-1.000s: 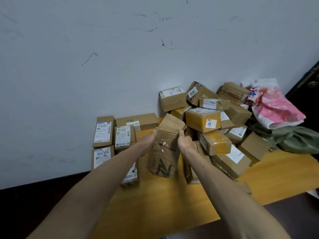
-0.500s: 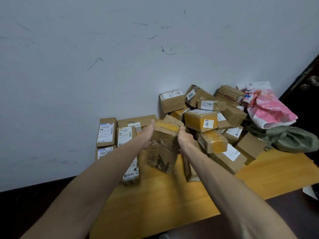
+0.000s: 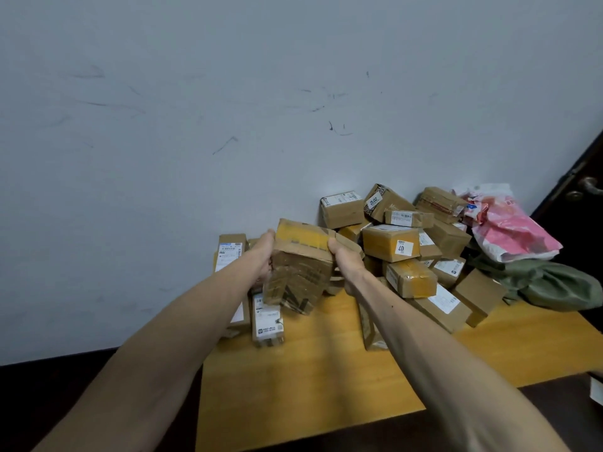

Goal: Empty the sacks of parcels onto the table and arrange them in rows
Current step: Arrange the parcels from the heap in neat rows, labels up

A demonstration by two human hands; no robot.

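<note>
taped parcel (image 3: 301, 272): tips its upper end toward the camera, yellow-taped end face now in view | left hand (image 3: 262, 256), right hand (image 3: 349, 265): lift with it, gripping its sides | row of labelled parcels (image 3: 228, 252): now largely hidden behind left arm

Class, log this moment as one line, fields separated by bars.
phase: arranging | left hand: grips taped box | right hand: grips taped box | heap of parcels: unsorted, right of box | labelled parcels: flat on table, left

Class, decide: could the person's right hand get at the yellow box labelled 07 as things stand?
Probably not yet: the right hand grips a parcel. The 07 box itself lies exposed, close beside that hand, so the way looks free once the parcel is released.
</note>
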